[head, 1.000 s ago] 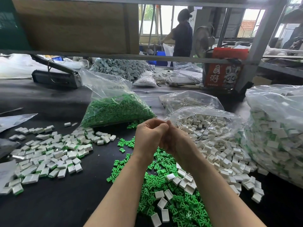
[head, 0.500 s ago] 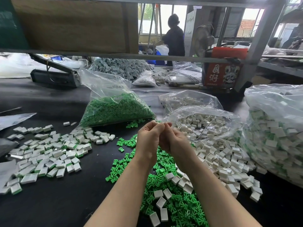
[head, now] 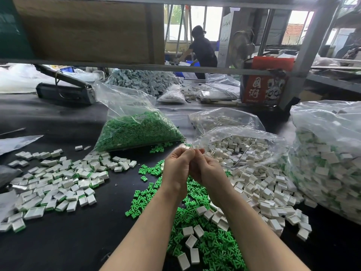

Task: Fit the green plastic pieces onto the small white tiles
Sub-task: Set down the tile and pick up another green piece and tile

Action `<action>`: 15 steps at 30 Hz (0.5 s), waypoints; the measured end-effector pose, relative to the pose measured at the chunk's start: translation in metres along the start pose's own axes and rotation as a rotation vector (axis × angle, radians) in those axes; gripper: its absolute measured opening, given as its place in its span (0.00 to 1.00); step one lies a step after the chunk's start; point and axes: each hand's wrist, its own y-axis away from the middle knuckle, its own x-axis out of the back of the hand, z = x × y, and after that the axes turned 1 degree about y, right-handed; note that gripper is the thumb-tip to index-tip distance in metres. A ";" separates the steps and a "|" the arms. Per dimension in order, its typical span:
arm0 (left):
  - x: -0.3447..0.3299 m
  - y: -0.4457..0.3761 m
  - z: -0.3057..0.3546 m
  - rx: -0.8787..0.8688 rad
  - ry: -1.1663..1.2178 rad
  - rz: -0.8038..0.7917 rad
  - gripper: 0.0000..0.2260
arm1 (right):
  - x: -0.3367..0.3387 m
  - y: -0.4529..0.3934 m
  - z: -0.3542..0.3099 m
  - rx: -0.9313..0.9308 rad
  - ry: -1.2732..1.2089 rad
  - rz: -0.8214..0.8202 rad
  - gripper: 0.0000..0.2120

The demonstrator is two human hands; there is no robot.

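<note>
Hands meet at mid-frame in the head view, raised above the black table (head: pixel 58 247); the left hand (head: pixel 176 169) and the right hand (head: pixel 208 170) are pressed close together, fingers curled inward, and between their fingertips they pinch 1 small white tile (head: pixel 186 147), which shows just above the left knuckles; whether a green piece sits in it already cannot be told, since the fingers hide most of it. Below the forearms lies a loose heap of green plastic pieces (head: pixel 207 249), with a few bare white tiles (head: pixel 192 241) scattered on top of it; to the right a bigger spread of white tiles spills from an open clear bag (head: pixel 242 133). To the left, well apart from the hands, a pile of finished tiles (head: pixel 56 184) shows green edges under white faces. Behind the hands a clear bag of green pieces (head: pixel 136 130) lies on its side, and at the far right a large bag of assembled tiles (head: pixel 328 163) stands against the frame's edge. Farther back sit a red printed box (head: pixel 263 89) and a grey heap of parts (head: pixel 144 79); a person in dark clothes (head: pixel 203 49) bends over another bench.
</note>
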 end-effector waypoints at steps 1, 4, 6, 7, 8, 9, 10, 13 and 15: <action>0.000 0.000 0.000 0.001 0.004 0.000 0.11 | 0.000 0.000 0.000 -0.005 0.004 -0.003 0.22; 0.000 0.000 0.001 0.007 0.009 0.002 0.11 | -0.001 0.001 -0.002 0.003 0.019 -0.010 0.23; 0.000 0.001 0.001 0.013 0.015 -0.001 0.09 | -0.002 0.001 -0.003 0.005 0.022 -0.007 0.24; 0.000 0.001 0.001 0.015 0.018 0.000 0.09 | -0.002 0.001 -0.003 0.005 0.022 -0.004 0.24; 0.000 0.001 0.001 0.016 0.020 0.002 0.09 | -0.001 0.000 -0.002 0.007 0.021 -0.005 0.24; 0.000 0.001 0.001 0.016 0.021 0.006 0.10 | -0.001 0.000 -0.002 0.008 0.020 -0.010 0.25; 0.000 0.002 0.001 0.017 0.022 0.008 0.10 | -0.001 0.000 -0.002 0.009 0.020 -0.015 0.25; -0.001 0.002 0.002 0.018 0.021 0.011 0.10 | -0.001 0.000 -0.001 0.006 0.014 -0.016 0.25; 0.000 0.001 0.002 0.024 0.019 0.015 0.10 | -0.001 -0.001 0.001 0.002 0.003 -0.007 0.22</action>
